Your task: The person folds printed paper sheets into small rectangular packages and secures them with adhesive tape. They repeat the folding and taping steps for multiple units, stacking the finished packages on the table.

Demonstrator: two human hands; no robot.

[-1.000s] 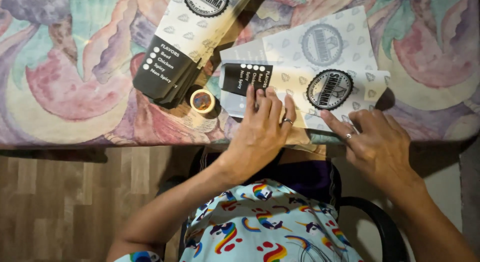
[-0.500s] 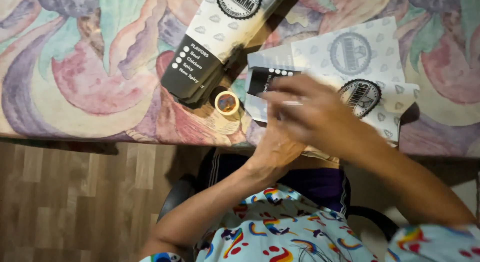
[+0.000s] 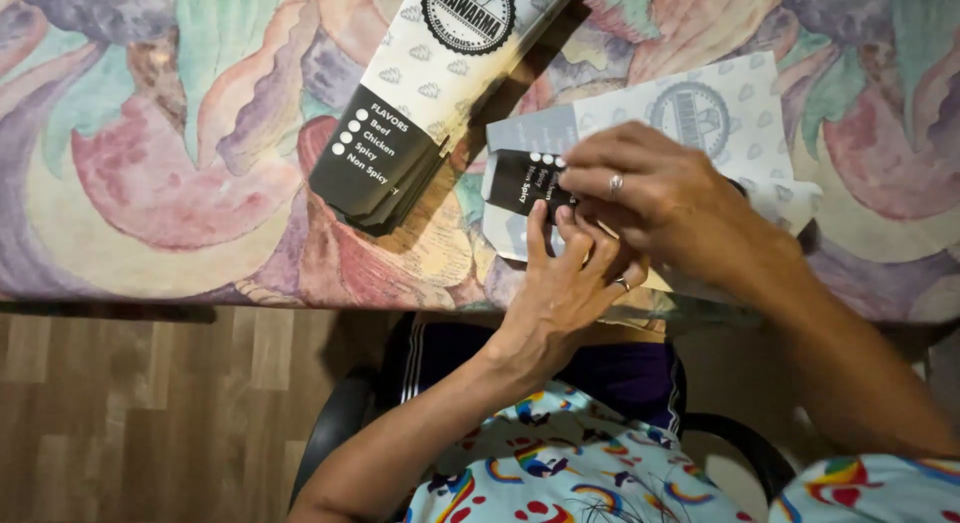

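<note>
While both hands work over it, the flat printed paper sleeve point(image 3: 700, 113) lies on the tablecloth point(image 3: 150, 163) near the table's front edge, its black band end under the fingers. The left hand point(image 3: 565, 283) rests palm down with fingers spread and straight, fingertips pressing on the black band; it grips nothing. The right hand point(image 3: 660, 198) crosses above it, fingers curled together with their tips on the same band end, as if pinching or creasing the paper there, though whether they truly clamp it cannot be told from this angle. Both hands wear a ring.

By the look of it, the step in hand is folding or flattening the end of this one sleeve. The next move seems to call for a firm hold with the left fingers while the right runs along the fold, keeping the edges square.

Just to the left, a stack of the same sleeves point(image 3: 420, 103) lies at a slant, its black end pointing toward the table edge, close to but apart from the worked piece. Nothing lies between them. Below the table edge are the wooden floor point(image 3: 150, 403) and a dark chair point(image 3: 340, 423).
</note>
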